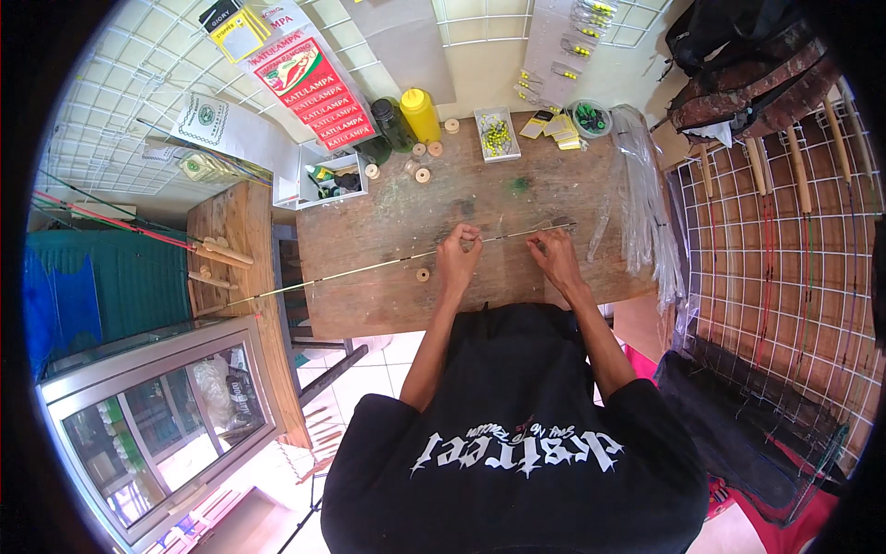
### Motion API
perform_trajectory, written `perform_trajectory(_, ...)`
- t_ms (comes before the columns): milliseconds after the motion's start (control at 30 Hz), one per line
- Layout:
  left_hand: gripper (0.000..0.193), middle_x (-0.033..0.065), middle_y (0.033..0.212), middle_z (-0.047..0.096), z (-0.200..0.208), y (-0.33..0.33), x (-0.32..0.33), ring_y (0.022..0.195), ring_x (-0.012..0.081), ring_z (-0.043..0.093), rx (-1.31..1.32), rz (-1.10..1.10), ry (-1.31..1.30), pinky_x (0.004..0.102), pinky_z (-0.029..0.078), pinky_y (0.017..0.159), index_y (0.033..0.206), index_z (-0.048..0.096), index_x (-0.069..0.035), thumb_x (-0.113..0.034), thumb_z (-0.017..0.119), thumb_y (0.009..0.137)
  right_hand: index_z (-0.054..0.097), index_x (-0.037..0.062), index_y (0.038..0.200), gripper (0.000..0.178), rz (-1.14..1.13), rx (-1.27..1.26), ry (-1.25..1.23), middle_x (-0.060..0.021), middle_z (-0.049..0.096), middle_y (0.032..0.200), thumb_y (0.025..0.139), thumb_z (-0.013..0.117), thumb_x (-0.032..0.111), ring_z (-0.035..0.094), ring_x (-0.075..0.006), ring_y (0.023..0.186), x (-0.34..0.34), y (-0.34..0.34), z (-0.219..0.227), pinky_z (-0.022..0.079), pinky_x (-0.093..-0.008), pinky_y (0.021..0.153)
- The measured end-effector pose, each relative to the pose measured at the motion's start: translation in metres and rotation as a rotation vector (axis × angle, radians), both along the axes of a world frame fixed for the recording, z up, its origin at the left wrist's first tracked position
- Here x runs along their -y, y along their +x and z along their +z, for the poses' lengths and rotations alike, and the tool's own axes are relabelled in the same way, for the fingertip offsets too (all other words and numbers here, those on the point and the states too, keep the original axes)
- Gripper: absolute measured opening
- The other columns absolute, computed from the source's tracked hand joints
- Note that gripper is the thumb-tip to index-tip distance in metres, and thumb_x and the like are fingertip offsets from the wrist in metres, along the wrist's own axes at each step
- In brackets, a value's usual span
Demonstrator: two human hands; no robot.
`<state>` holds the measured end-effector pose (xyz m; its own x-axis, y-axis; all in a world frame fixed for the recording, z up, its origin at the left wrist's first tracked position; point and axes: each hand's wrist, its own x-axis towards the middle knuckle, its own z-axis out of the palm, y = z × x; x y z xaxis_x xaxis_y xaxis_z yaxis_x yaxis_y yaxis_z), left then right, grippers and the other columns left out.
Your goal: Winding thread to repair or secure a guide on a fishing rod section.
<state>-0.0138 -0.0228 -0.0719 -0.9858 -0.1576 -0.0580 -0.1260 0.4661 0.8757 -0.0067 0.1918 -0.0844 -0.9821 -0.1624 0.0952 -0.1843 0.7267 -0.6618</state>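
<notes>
A thin pale yellow-green fishing rod (365, 267) with dark bands lies slantwise over the wooden table (369, 309), its thin tip toward the right. My left hand (459, 258) is closed round the rod, thumb and fingers pinched together. My right hand (557, 258) is also pinched, just under the rod near its tip. Whatever its fingertips hold is too fine to make out. A small wooden spool (424, 275) rests on the table left of my left hand.
Along the table's back stand a yellow bottle (421, 117), a dark jar (391, 126), several spools (423, 174) and a white box of yellow-headed hooks (498, 138). Clear plastic sleeves (646, 212) cover the right edge. A glass-fronted cabinet (166, 415) stands at left.
</notes>
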Motion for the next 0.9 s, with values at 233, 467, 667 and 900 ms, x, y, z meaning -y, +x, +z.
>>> perform_trajectory(233, 0.014, 0.0057, 0.079, 0.069, 0.005, 0.000, 0.001, 0.055, 0.0149, 0.058, 0.018, -0.003, -0.009, 0.0311, 0.046, 0.056, 0.093, 0.065, -0.006, -0.011, 0.067, 0.080, 0.068, 0.0055, 0.096, 0.020, -0.043, -0.173, 0.010, -0.0134, 0.064, 0.098, 0.076, 0.070, 0.007, 0.053, -0.0304, 0.100, 0.008, 0.002, 0.000, 0.043, -0.0415, 0.087)
perform_trajectory(467, 0.013, 0.0062, 0.081, 0.070, 0.004, -0.001, 0.002, 0.052, 0.0159, 0.056, 0.032, 0.002, 0.013, 0.0315, 0.045, 0.055, 0.093, 0.065, -0.006, -0.012, 0.067, 0.081, 0.067, 0.0062, 0.102, 0.021, -0.077, -0.049, -0.217, -0.0088, 0.066, 0.089, 0.082, 0.068, 0.010, 0.061, -0.0286, 0.086, 0.021, 0.021, -0.013, 0.048, -0.0387, 0.078)
perform_trajectory(667, 0.013, 0.0062, 0.081, 0.070, 0.015, -0.004, -0.003, 0.052, 0.0142, 0.055, 0.045, -0.032, 0.016, 0.0299, 0.045, 0.054, 0.093, 0.065, -0.006, -0.012, 0.066, 0.082, 0.064, -0.0014, 0.105, 0.022, -0.045, 0.649, -0.839, -0.0083, 0.068, 0.095, 0.091, 0.063, 0.016, 0.065, -0.0161, 0.085, 0.032, 0.022, -0.036, 0.053, -0.0307, 0.072)
perform_trajectory(900, 0.014, 0.0070, 0.082, 0.070, 0.011, -0.001, 0.000, 0.052, 0.0144, 0.056, -0.004, -0.019, 0.053, 0.0295, 0.045, 0.053, 0.093, 0.065, -0.004, -0.012, 0.066, 0.082, 0.058, 0.0012, 0.115, 0.031, -0.372, 1.054, -1.469, -0.0121, 0.064, 0.109, 0.090, 0.066, 0.018, 0.063, -0.0214, 0.099, 0.052, 0.004, -0.031, 0.053, -0.0338, 0.088)
